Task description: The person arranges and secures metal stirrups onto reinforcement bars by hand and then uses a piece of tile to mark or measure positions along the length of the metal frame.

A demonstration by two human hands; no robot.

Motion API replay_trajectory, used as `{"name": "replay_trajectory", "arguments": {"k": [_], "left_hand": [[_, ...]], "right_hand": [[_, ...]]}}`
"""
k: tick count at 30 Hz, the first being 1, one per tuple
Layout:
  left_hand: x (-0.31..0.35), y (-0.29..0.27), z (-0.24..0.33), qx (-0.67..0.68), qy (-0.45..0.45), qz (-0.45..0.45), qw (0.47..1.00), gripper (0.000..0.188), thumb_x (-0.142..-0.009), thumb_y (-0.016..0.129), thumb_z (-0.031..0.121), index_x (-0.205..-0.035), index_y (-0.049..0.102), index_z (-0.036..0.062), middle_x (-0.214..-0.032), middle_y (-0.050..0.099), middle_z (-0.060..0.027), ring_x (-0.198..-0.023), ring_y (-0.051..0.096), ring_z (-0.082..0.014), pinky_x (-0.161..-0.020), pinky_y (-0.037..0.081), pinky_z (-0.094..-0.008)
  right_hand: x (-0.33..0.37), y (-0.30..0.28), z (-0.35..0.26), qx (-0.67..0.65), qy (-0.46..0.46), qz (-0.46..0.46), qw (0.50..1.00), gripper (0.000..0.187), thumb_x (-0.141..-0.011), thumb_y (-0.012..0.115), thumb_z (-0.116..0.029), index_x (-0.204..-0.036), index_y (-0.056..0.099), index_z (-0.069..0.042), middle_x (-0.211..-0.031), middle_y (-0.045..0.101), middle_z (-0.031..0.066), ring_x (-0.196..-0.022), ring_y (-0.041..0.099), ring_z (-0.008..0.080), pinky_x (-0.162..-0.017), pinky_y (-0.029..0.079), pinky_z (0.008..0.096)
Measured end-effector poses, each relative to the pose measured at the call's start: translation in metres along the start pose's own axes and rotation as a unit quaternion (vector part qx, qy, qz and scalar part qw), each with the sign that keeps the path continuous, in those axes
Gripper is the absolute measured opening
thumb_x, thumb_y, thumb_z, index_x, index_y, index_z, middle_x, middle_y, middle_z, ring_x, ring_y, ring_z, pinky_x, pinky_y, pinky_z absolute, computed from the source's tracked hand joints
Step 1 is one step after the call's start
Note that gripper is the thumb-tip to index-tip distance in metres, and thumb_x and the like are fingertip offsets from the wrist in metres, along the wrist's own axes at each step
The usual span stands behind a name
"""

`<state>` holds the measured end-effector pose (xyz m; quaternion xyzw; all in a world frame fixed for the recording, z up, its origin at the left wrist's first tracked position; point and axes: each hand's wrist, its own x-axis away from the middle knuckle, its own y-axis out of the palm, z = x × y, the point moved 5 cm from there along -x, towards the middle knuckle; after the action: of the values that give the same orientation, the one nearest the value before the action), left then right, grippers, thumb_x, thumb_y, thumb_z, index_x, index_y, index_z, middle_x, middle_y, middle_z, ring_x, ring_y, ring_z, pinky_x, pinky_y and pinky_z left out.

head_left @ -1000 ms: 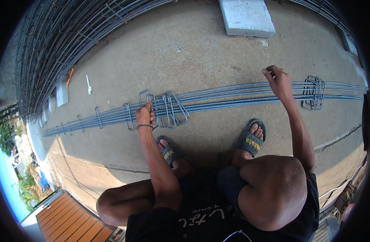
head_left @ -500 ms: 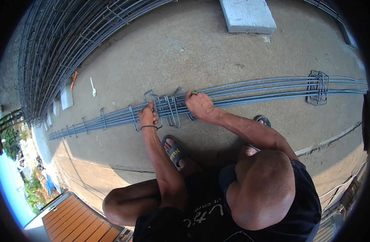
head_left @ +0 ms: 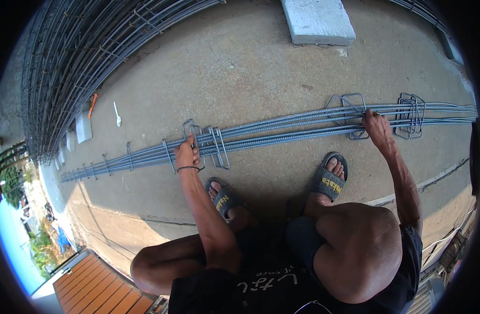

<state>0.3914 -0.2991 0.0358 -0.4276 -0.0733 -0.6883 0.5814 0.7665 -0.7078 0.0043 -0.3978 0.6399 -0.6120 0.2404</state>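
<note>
Ribbed steel bars (head_left: 281, 123) run left to right across the ground in a long bundle, with bent wire stirrups looped around them. My left hand (head_left: 187, 153) is closed over the bars left of centre, beside a small group of stirrups (head_left: 218, 147); its fingers partly hide what they grip. Far to the right, my right hand (head_left: 377, 127) is closed on a tilted stirrup (head_left: 349, 95) that spans the bars. Just beyond it, several more stirrups (head_left: 410, 116) stand bunched together around the bundle. Single stirrups (head_left: 129, 156) are spaced out toward the left end.
Stacked rebar cages (head_left: 77, 63) fill the upper left, resting on pale blocks (head_left: 83, 127). A white spoon (head_left: 117, 115) and an orange object (head_left: 93, 105) lie on the concrete. A whitish slab (head_left: 319, 22) sits at the far side. My sandalled feet (head_left: 329, 178) are close to the bars.
My right hand has moved well to the right along the bars, and a stirrup has gone with it, away from the group near my left hand. My left hand stays in nearly the same place.
</note>
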Motion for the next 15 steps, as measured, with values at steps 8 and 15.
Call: {"name": "replay_trajectory", "arguments": {"k": [8, 15], "left_hand": [[-0.008, 0.003, 0.002, 0.06, -0.011, 0.0, 0.998, 0.027, -0.084, 0.063, 0.029, -0.071, 0.053, 0.0072, -0.049, 0.041, 0.0002, -0.033, 0.029, -0.0085, -0.033, 0.019, -0.0243], [-0.018, 0.009, -0.014, 0.003, -0.03, -0.042, 0.999, 0.032, -0.089, 0.058, 0.037, -0.077, 0.051, 0.0082, -0.051, 0.041, -0.0004, -0.037, 0.032, -0.0111, -0.037, 0.026, -0.029]], "right_hand": [[0.082, -0.009, 0.202, 0.085, 0.19, 0.025, 0.978, 0.022, -0.086, 0.052, -0.019, -0.079, 0.06, 0.0, -0.074, 0.062, 0.0243, -0.066, 0.061, 0.0406, -0.056, 0.045, 0.0479], [0.069, -0.012, 0.198, 0.017, 0.354, -0.142, 0.924, 0.03, -0.084, 0.061, -0.031, -0.076, 0.066, -0.003, -0.076, 0.065, 0.0216, -0.074, 0.066, 0.0343, -0.065, 0.05, 0.0456]]}}
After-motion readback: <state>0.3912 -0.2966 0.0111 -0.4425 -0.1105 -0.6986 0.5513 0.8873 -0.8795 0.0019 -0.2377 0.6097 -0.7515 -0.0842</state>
